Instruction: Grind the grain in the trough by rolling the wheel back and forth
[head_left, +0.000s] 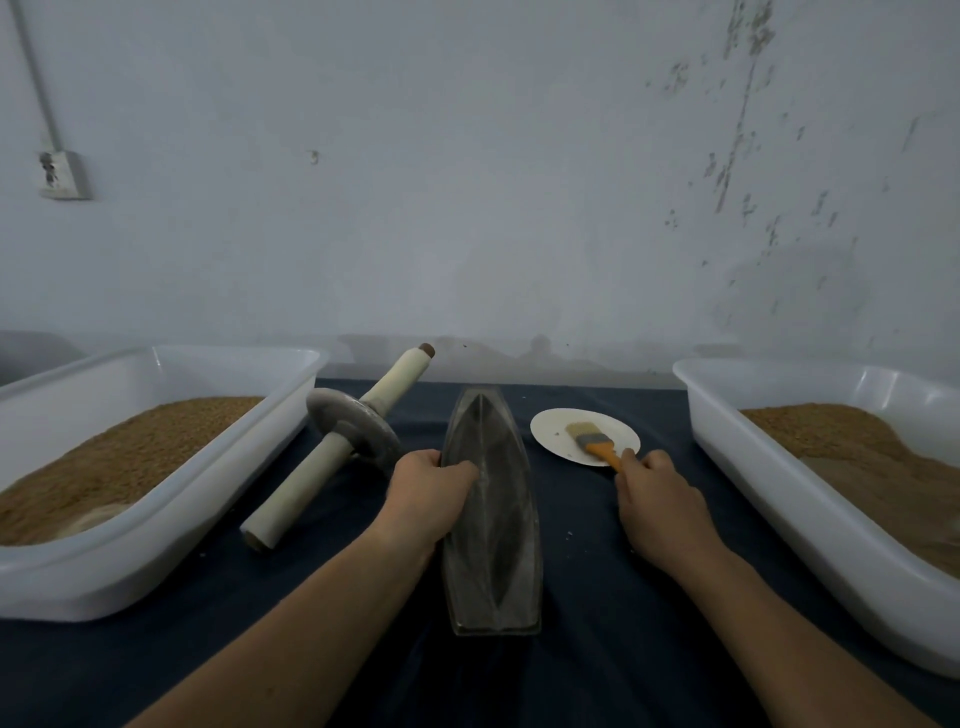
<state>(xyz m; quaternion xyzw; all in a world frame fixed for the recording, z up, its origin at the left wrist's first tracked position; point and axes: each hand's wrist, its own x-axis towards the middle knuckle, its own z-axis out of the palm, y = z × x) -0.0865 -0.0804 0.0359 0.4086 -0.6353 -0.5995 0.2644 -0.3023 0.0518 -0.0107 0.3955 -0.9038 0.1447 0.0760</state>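
Now, left hand (428, 486) gripping trough (492, 545) rim, right hand (657, 499) pinching brush (596, 445) handle, wheel (366, 432) lying beside

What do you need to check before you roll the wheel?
1. The trough filled: not ok, it looks empty, only dusty.
2. The wheel in it: not ok, it lies on the cloth to its left.
3. Held steady: ok, the left hand grips its left rim.
4. The right hand free: not ok, it holds the brush on the plate.
5. Spare grain: ok, the left tub and the right tub hold some.
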